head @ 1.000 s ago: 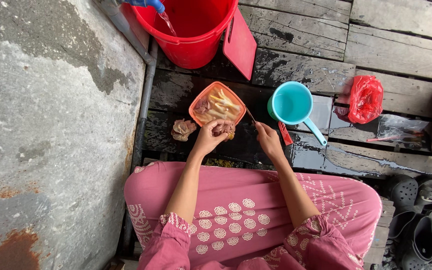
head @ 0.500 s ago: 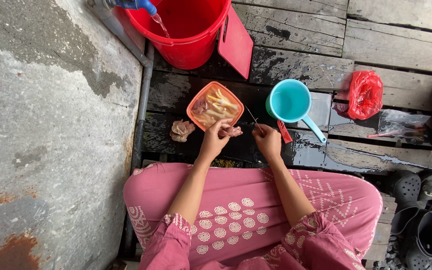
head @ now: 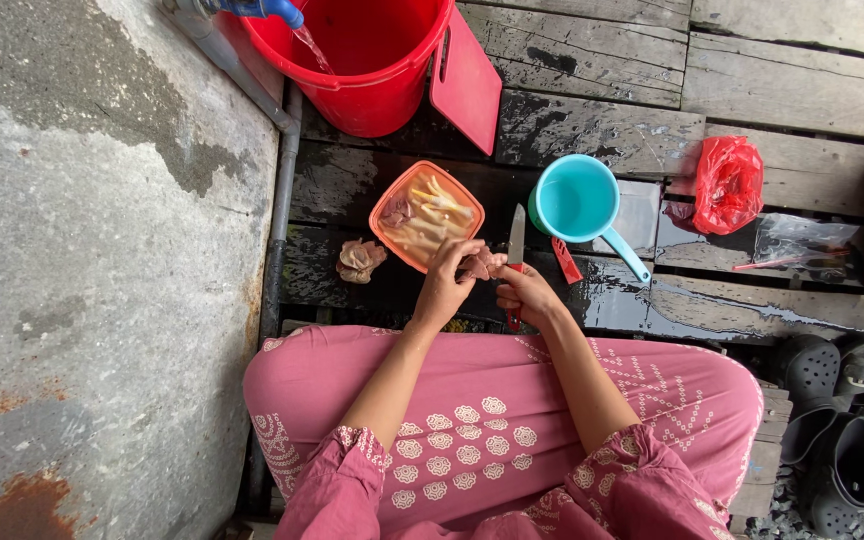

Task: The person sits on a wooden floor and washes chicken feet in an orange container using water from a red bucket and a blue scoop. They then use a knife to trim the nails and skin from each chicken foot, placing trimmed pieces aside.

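Pinkish meat piece (head: pixel 474 266) pinched in left hand (head: pixel 444 290) fingers, held just off near-right corner of orange container (head: pixel 382 215), w/ scraps dropping close by. Right hand (head: pixel 530 297) clenched on knife (head: pixel 516 245), blade pointing away, beside meat. Forearms angled in over lap; teal scoop (head: pixel 574 200) right of container.

red bucket (head: pixel 372 60) top cut off, knife (head: pixel 516 245) handle hidden
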